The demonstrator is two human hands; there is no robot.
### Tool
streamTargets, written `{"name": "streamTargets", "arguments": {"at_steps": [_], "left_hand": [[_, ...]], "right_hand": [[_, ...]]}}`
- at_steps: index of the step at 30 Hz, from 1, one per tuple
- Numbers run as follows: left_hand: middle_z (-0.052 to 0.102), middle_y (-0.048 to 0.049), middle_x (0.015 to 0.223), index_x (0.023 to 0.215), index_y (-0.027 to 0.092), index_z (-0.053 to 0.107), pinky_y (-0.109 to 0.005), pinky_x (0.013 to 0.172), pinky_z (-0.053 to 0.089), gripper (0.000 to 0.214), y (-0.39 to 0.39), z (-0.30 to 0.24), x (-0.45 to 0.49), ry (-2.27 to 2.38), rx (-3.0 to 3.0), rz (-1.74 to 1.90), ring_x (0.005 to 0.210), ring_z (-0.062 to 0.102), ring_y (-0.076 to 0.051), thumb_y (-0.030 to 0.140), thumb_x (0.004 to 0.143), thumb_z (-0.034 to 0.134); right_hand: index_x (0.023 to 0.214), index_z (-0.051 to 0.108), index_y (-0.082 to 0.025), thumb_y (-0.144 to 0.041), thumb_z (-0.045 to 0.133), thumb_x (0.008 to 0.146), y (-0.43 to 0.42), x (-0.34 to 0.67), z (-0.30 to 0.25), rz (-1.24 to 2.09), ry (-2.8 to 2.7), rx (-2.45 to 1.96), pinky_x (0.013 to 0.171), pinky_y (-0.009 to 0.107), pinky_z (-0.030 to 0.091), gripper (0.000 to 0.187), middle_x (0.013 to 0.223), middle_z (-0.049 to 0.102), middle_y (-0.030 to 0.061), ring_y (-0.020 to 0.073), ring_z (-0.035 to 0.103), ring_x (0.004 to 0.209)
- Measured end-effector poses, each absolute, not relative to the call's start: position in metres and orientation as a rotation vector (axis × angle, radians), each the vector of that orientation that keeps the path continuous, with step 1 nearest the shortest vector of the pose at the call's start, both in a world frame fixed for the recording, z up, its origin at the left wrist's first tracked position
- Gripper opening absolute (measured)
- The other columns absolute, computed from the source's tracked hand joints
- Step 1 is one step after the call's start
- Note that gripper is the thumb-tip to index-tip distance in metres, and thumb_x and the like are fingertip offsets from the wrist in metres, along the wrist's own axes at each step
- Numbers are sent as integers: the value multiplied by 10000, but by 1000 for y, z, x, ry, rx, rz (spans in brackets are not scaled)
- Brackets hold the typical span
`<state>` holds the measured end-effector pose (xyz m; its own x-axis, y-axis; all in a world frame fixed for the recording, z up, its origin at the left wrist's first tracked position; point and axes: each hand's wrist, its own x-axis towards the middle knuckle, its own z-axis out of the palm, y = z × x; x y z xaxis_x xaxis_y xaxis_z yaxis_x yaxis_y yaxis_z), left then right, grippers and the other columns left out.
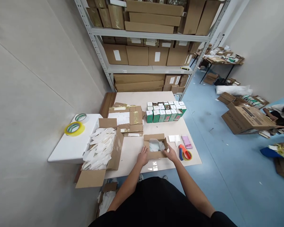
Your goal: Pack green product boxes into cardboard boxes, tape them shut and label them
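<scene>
A small open cardboard box [153, 137] with pale plastic-wrapped contents sits near the front edge of the light table [137, 148]. My left hand [143, 156] lies against the box's left front corner, fingers spread flat. My right hand [171, 154] touches the box's right front corner and flap, fingers curled on the cardboard. A red and blue tape dispenser [185, 153] lies just right of my right hand.
A big open carton of white packets [100, 148] stands at the left. Two tape rolls [74, 128] rest on a white side table. Green-and-white small boxes [165, 112] line the table's back. Shelving with cartons [146, 53] is behind. Another person [280, 115] sits among floor boxes right.
</scene>
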<state>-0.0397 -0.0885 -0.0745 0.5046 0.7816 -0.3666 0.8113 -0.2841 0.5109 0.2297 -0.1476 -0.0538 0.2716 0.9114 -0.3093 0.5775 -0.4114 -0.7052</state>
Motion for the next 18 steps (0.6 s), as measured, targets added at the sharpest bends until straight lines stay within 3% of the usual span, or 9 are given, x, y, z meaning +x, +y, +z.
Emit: {"name": "streamTargets", "arguments": {"at_steps": [5, 9, 11, 14, 16, 18], "left_hand": [[173, -151, 1714, 1539, 212, 420, -469, 1214, 330, 1004, -72, -77, -47, 1211, 2006, -76, 1594, 65, -318, 202, 617, 818], [264, -180, 1681, 1401, 177, 576, -435, 1249, 264, 895, -55, -71, -53, 1107, 1936, -123, 1584, 131, -334, 312, 574, 891], [368, -165, 1640, 1313, 180, 644, -403, 1238, 287, 741, -49, -67, -55, 1096, 1894, -134, 1573, 197, -323, 353, 630, 871], [575, -122, 1499, 1290, 213, 664, -369, 1182, 374, 521, -44, -62, -53, 1216, 1820, -5, 1474, 436, -293, 340, 793, 751], [626, -102, 1445, 1405, 237, 586, -366, 1146, 411, 531, -46, -60, -50, 1328, 1793, 128, 1375, 554, -265, 287, 880, 643], [579, -108, 1495, 1521, 234, 466, -360, 1151, 401, 644, -52, -59, -47, 1426, 1824, 225, 1366, 554, -252, 208, 890, 593]], "right_hand": [[1474, 569, -253, -457, 807, 723, -152, 234, -61, 1112, -1471, -1892, 1174, 413, 401, 813, 1594, 468, 82, 298, 477, 1445], [1429, 617, -258, -438, 916, 547, -157, 249, -64, 1232, -1530, -1804, 1161, 409, 416, 949, 1606, 449, 97, 322, 503, 1419], [1390, 649, -255, -446, 897, 583, -156, 251, -66, 1224, -1504, -1819, 1123, 406, 449, 866, 1552, 522, 100, 320, 550, 1372], [1289, 704, -217, -485, 764, 746, -148, 245, -71, 1096, -1308, -1937, 996, 398, 525, 608, 1355, 685, 118, 308, 672, 1185], [1267, 696, -189, -503, 711, 781, -140, 237, -74, 946, -1171, -2084, 918, 387, 543, 578, 1216, 737, 131, 304, 714, 1055], [1318, 645, -161, -524, 703, 776, -133, 230, -77, 813, -1083, -2227, 887, 381, 539, 655, 1162, 731, 150, 312, 716, 1021]]}}
